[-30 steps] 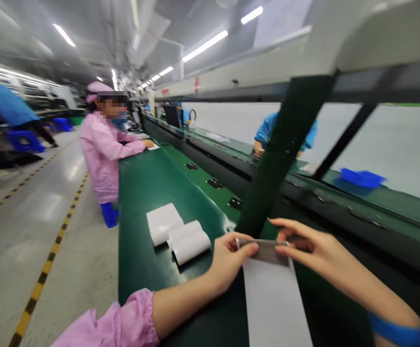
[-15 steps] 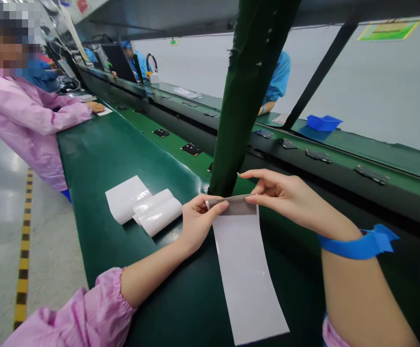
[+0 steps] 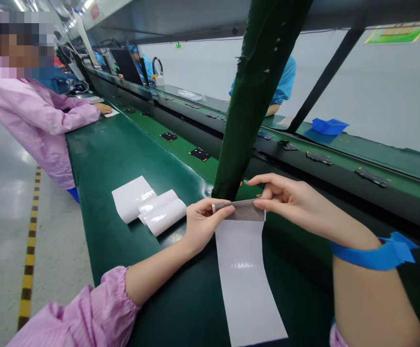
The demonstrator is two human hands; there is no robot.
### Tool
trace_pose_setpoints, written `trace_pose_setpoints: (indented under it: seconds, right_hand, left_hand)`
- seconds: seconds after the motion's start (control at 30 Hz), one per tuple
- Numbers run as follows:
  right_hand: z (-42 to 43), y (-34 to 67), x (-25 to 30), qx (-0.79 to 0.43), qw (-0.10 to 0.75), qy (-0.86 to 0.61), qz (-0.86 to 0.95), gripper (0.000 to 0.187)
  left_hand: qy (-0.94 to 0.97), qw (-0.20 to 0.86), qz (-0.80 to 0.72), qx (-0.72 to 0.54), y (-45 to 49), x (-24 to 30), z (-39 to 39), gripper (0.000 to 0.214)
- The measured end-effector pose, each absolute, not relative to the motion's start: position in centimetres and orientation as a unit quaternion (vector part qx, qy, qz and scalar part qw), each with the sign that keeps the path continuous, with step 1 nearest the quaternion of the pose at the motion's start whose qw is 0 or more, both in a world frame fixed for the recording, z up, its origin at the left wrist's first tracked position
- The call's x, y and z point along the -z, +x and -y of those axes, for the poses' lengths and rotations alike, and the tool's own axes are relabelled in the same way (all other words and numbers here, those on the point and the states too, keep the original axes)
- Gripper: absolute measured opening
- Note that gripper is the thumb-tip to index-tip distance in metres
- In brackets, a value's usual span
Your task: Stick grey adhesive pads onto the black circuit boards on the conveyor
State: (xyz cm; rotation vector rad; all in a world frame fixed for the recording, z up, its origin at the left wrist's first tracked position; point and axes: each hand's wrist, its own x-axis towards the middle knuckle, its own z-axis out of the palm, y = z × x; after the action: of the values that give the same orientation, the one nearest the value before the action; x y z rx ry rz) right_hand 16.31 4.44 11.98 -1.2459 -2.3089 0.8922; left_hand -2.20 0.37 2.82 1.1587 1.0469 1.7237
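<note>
A long white glossy sheet (image 3: 244, 274) with a grey strip (image 3: 244, 212) along its top end hangs down toward me over the green bench. My left hand (image 3: 208, 219) pinches the top left corner, thumb on the grey strip. My right hand (image 3: 285, 197) holds the top right corner between thumb and fingers, with its index finger stretched out past the edge. A blue wrist band (image 3: 372, 253) circles my right wrist. Left of my hands, curled white glossy sheets (image 3: 162, 212) lie on the bench.
A green-wrapped post (image 3: 260, 96) rises just beyond my hands. Behind it, a belt (image 3: 181, 147) carries several dark flat parts (image 3: 199, 153). A blue tray (image 3: 329, 126) stands on the far side. At left a co-worker in a pink smock (image 3: 47, 111) leans on the bench (image 3: 101, 149).
The view has shifted slightly, so most things appear a little farther right. Both hands keep their hold on the sheet, whose lower part bends a bit differently.
</note>
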Motion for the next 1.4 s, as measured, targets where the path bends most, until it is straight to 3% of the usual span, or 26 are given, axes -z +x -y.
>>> trace_pose_setpoints:
  seconds: [0.17, 0.27, 0.47, 0.6, 0.8, 1.07, 1.4]
  right_hand:
    - [-4.6, 17.4, -12.7, -0.355, 0.201, -0.464, 0.786, 0.049]
    - [-5.6, 18.7, -12.1, -0.355, 0.251, -0.494, 0.753, 0.044]
    - [-10.9, 20.9, -5.6, -0.283, 0.32, -0.552, 0.716, 0.038]
    - [-14.2, 20.7, -1.9, -0.233, 0.298, -0.572, 0.728, 0.034]
    - [-17.1, 20.2, -0.5, -0.21, 0.211, -0.595, 0.747, 0.024]
    - [-18.4, 22.1, 0.0, -0.233, 0.117, -0.559, 0.787, 0.031]
    - [-17.4, 23.2, -0.9, -0.286, 0.096, -0.57, 0.764, 0.038]
  left_hand:
    - [0.465, 0.437, -0.411, -0.651, -2.0, -2.3, 0.0, 0.011]
    - [0.465, 0.471, -0.422, -0.62, -1.6, -1.5, 0.0, 0.013]
    - [0.513, 0.533, -0.412, -0.531, -0.4, -0.1, -0.6, 0.016]
    - [0.524, 0.568, -0.404, -0.49, -0.2, 0.0, -0.9, 0.015]
    - [0.517, 0.61, -0.39, -0.456, -0.2, 0.2, -1.1, 0.016]
    - [0.504, 0.632, -0.377, -0.452, -0.1, 0.5, -1.2, 0.015]
    - [0.522, 0.614, -0.385, -0.45, -0.2, 0.5, -1.2, 0.017]
